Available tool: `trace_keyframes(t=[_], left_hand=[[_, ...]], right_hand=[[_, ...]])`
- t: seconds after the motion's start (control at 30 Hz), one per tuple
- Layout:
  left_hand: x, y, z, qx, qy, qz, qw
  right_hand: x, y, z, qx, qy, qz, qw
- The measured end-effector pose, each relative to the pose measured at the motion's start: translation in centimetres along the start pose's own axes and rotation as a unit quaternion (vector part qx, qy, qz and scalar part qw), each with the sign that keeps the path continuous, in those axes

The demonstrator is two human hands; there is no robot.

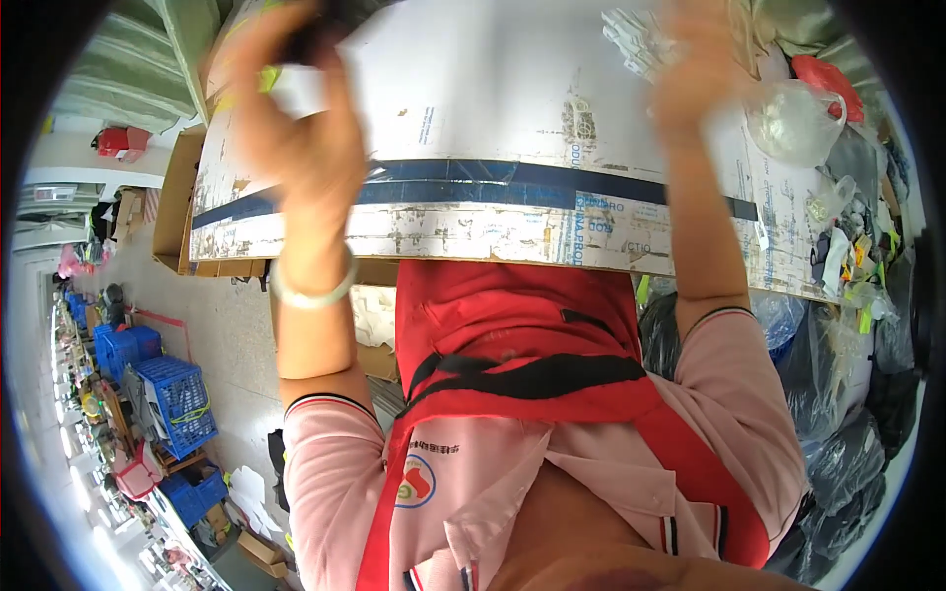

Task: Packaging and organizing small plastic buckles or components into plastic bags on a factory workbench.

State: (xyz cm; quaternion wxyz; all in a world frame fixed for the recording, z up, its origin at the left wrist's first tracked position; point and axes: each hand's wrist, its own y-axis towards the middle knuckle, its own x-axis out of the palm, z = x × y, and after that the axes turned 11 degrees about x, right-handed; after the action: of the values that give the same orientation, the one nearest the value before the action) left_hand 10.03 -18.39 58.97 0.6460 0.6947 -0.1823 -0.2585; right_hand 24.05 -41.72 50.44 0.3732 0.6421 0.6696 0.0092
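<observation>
My left hand [305,148] is raised over the far left of the surface [493,118], a board of worn white cardboard crossed by dark blue tape [473,184]. Its thumb and fingers curve with a gap between them, and a dark thing [340,25] shows at their tips, right at the upper edge of my view; blur keeps me from telling whether they are clamped on it. My right hand [698,84] is at the far right, just beside a white bundle [631,44] of what look like flat, layered pieces. Those fingers are smeared by motion, so I cannot tell whether they are together or apart, or touching the bundle.

To handle these well, I'd keep a light pinch on the dark thing, take the bundle by one edge so its layers stay together, and keep my right wrist clear of the clear plastic bag [788,128] close by.

As for direction, the dark thing seems to run away from me and rightward, but its far end is cut off, so its long axis is only a guess. The bundle appears to slant from far left to near right, its nearer end toward my right wrist
</observation>
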Motion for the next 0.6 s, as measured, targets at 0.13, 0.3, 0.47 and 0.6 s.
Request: trace_keyframes(t=[0.13, 0.3, 0.47, 0.6], left_hand=[[-0.2, -16.8, -3.6, -0.302, 0.003, -0.310, 0.902], [-0.2, -15.6, -3.1, -0.497, -0.143, -0.172, 0.838], [0.6, -11.8, -4.2, -0.616, -0.269, -0.061, 0.738], [1.2, -9.1, -3.2, -0.586, -0.388, 0.006, 0.712]], right_hand=[[4.0, -5.8, 7.9, 0.138, -0.021, -0.350, 0.926], [1.2, -6.2, 6.5, 0.329, 0.281, -0.266, 0.862], [1.2, -5.4, 5.8, 0.337, 0.360, -0.217, 0.842], [0.3, -5.0, 5.1, 0.280, 0.343, -0.119, 0.889]])
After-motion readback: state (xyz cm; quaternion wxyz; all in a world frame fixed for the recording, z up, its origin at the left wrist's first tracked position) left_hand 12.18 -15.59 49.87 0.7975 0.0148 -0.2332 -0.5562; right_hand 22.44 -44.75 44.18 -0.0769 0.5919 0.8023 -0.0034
